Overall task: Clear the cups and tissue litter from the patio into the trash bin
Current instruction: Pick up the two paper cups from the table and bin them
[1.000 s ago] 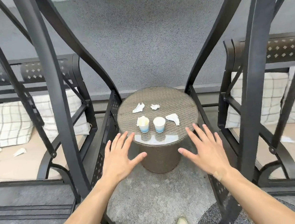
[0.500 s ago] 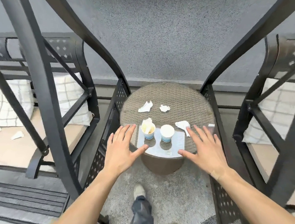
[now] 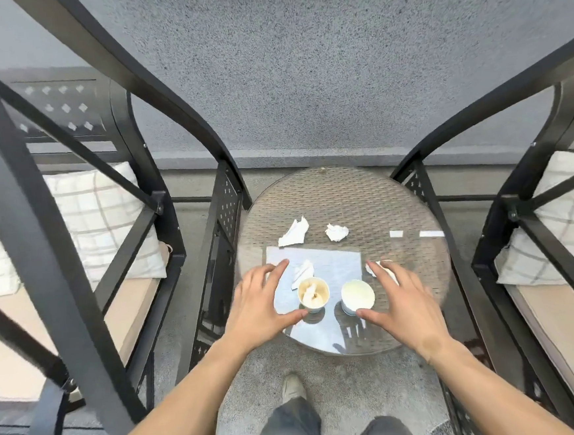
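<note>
Two small paper cups stand near the front of a round glass-topped wicker table (image 3: 338,192). The left cup (image 3: 313,294) has tissue stuffed in it; the right cup (image 3: 357,296) looks empty. Crumpled tissues lie on the table: one at the back left (image 3: 293,233), one at the back middle (image 3: 336,231), one partly hidden under my right fingers (image 3: 372,268). My left hand (image 3: 258,308) hovers open just left of the left cup, thumb near its base. My right hand (image 3: 402,301) hovers open just right of the right cup. No trash bin is in view.
Black metal swing benches flank the table, their frames (image 3: 40,236) close on both sides, with checked cushions (image 3: 104,224) on the seats. A grey stucco wall stands behind. My legs and a shoe (image 3: 292,388) are on the grey floor in front of the table.
I have stepped closer and the view has tilted down onto the table. Both hands have moved forward from in front of the table to either side of the two cups.
</note>
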`<state>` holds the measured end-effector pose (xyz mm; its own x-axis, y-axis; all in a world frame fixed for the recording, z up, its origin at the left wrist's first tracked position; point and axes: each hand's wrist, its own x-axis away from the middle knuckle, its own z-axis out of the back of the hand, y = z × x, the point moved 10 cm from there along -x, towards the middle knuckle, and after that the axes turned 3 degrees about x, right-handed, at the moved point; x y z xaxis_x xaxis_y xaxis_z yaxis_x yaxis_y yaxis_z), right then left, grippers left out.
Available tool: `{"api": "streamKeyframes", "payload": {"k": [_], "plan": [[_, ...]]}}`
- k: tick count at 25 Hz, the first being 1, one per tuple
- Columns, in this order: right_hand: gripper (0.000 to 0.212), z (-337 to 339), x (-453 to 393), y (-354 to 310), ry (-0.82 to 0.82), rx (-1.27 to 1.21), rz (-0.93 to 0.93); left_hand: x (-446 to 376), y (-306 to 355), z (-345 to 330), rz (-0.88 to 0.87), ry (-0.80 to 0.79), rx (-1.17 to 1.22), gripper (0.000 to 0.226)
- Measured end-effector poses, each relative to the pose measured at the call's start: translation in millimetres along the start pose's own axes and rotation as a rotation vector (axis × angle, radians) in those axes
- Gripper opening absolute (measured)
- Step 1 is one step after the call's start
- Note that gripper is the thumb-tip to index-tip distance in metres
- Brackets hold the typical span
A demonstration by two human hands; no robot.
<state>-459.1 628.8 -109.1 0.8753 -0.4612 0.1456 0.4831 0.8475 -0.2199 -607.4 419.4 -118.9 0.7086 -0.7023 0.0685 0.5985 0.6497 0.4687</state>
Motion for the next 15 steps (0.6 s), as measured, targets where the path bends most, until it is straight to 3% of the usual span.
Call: {"api": "streamKeyframes", "payload": {"k": [8,15], "plan": [[0.102,-41,-25,16,-0.147,0.022,-0.08,-53,-1,-68,-0.042,-0.259,-0.071,0.101],[0.1,-82,-48,21,-0.313,0.0,0.004,-73,9,-119,-0.075,-0.43,-0.227,0.097]]}}
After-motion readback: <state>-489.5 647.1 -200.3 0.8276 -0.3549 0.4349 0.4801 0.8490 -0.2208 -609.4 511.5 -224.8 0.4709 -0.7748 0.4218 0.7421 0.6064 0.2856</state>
